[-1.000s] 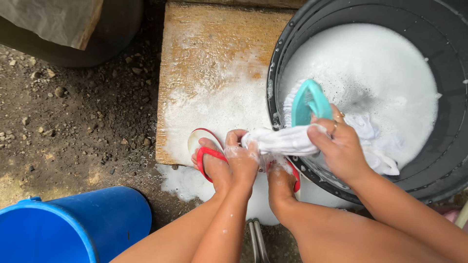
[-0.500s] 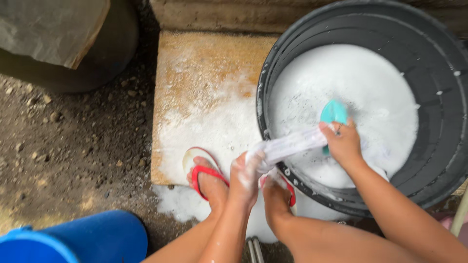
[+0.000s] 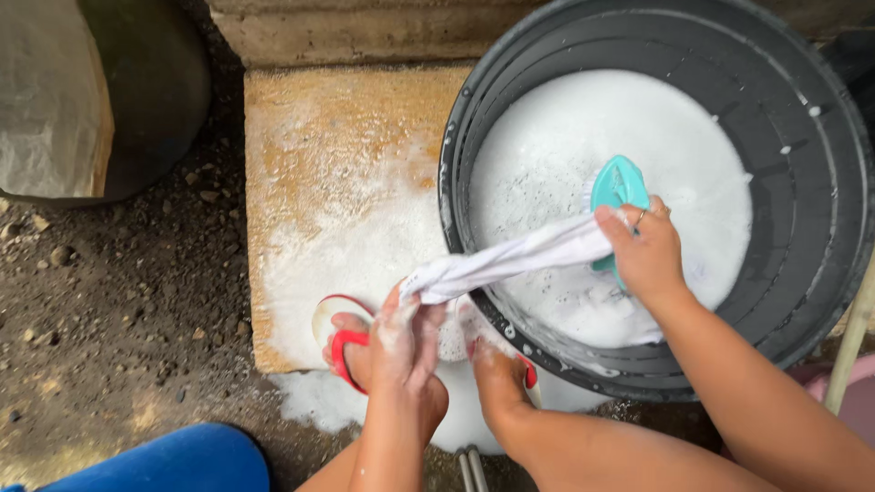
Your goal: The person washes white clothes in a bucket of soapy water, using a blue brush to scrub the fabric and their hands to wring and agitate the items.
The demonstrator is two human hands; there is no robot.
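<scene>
Left hand (image 3: 407,339) clamps one end of white cloth (image 3: 510,260), fingers curled tight. Right hand (image 3: 645,253) pinches other end plus teal brush (image 3: 618,187) over sudsy black basin (image 3: 820,182). Cloth stretched taut across basin rim. Risk: soapy grip slips, cloth drops onto dirt (brush likely falls into foam).

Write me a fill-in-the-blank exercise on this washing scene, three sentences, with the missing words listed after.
1. The right hand holds a teal ____ together with one end of the white cloth.
2. The left hand grips the cloth's other end above a foot in a ____ sandal.
3. The black tub is full of white ____.

Missing words: brush; red; foam
</scene>
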